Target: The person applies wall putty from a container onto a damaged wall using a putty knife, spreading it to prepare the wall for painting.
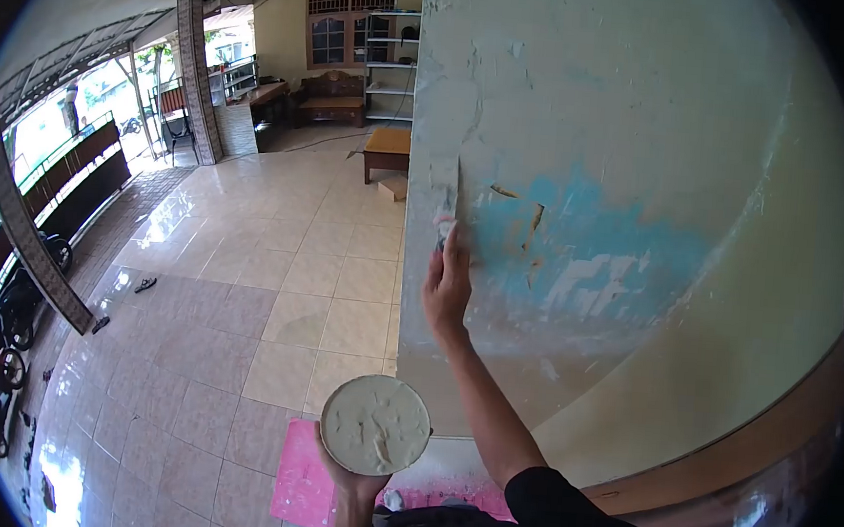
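My right hand is wrapped round the handle of a putty knife, its blade raised against the wall near the left corner. Pale skim marks and scratches cover the paint there. To the right of the blade lies a patch of exposed blue paint with brownish cracks and chipped spots. Low in front of me, my left hand supports a round tub from below and the side. Pale grey-green putty with an uneven surface fills it; most of the left fingers are hidden underneath.
Pink sheets lie on the tiled floor near my feet. Further back stand a low wooden table, a wooden bench and a shelf rack. A pillar and parked motorbikes are on the left.
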Motion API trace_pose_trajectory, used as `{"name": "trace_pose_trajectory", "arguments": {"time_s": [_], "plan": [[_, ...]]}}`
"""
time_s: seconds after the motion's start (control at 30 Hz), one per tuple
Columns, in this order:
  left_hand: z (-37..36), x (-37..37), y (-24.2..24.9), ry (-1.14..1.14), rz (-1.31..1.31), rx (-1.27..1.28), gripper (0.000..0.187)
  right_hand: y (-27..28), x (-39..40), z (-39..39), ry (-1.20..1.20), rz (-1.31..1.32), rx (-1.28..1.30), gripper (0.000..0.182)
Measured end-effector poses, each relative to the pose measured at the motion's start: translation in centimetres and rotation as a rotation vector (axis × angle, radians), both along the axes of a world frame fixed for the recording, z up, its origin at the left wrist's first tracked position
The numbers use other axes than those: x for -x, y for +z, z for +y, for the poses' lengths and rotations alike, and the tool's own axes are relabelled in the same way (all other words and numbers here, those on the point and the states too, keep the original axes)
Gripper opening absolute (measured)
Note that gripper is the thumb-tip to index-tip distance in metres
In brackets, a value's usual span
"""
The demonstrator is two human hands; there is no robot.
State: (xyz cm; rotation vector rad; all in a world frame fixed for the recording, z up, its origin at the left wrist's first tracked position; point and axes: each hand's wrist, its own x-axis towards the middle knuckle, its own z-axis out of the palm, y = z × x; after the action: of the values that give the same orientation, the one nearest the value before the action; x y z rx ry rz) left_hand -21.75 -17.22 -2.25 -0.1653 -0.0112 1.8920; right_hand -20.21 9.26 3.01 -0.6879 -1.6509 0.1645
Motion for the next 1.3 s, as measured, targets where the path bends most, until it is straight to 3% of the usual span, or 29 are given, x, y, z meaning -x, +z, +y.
{"name": "trace_pose_trajectory", "arguments": {"time_s": [0.1, 0.2, 0.4, 0.47, 0.57, 0.7, 0.8, 0.9, 0.97, 1.03, 1.1, 1.17, 1.23, 1.3], "plan": [[-0.3, -0.1, -0.1, -0.021, -0.009, -0.004, 0.075, -6.8, -1.9, -1.3, -0.003, -0.089, 0.049, 0.053], [-0.4, 0.0, -0.1, -0.012, -0.026, -0.01, 0.075, -8.9, -2.8, -1.6, 0.102, -0.088, 0.09, 0.054], [0.0, -0.8, 1.1, 0.004, 0.086, 0.05, 0.081, 3.3, -0.3, -0.6, 0.162, 0.011, -0.013, 0.055], [0.1, -1.1, 1.6, 0.0, 0.138, 0.047, 0.081, 4.0, 0.1, -0.9, 0.158, 0.029, -0.002, 0.056], [0.0, -1.4, 1.9, 0.013, 0.053, -0.029, 0.076, 0.9, 0.2, -1.0, 0.07, -0.025, 0.026, 0.056], [0.2, -1.6, 1.6, 0.057, 0.015, 0.013, 0.076, -9.3, -4.2, -3.2, 0.147, -0.041, 0.086, 0.053], [-0.1, -1.9, 1.8, 0.059, -0.029, -0.045, 0.076, -11.4, -9.2, -6.1, 0.233, 0.057, 0.373, 0.055], [0.1, -2.3, 2.3, 0.026, 0.059, 0.01, 0.077, -8.7, -13.9, -6.8, 0.254, 0.183, 0.404, 0.056], [0.4, -2.5, 3.2, 0.013, 0.092, 0.069, 0.077, -2.9, -16.5, -8.9, 0.442, 0.377, 0.765, 0.057], [0.5, -2.6, 4.3, -0.048, 0.14, 0.076, 0.075, 1.6, -18.8, -10.4, 0.553, 0.423, 0.851, 0.054], [0.7, -2.6, 5.0, -0.084, 0.141, 0.09, 0.075, 4.4, -20.7, -11.5, 0.822, 0.41, 0.899, 0.049], [0.9, -2.9, 5.6, -0.156, 0.104, 0.042, 0.074, 6.5, -22.7, -12.6, 0.815, 0.379, 0.991, 0.044], [0.7, -2.7, 5.4, -0.211, 0.055, 0.032, 0.074, 7.3, -24.1, -13.6, 0.843, 0.118, 1.151, 0.035], [0.7, -2.2, 4.5, -0.255, 0.034, 0.006, 0.075, 8.5, -23.3, -15.4, 0.745, 0.027, 1.161, 0.027]]}}
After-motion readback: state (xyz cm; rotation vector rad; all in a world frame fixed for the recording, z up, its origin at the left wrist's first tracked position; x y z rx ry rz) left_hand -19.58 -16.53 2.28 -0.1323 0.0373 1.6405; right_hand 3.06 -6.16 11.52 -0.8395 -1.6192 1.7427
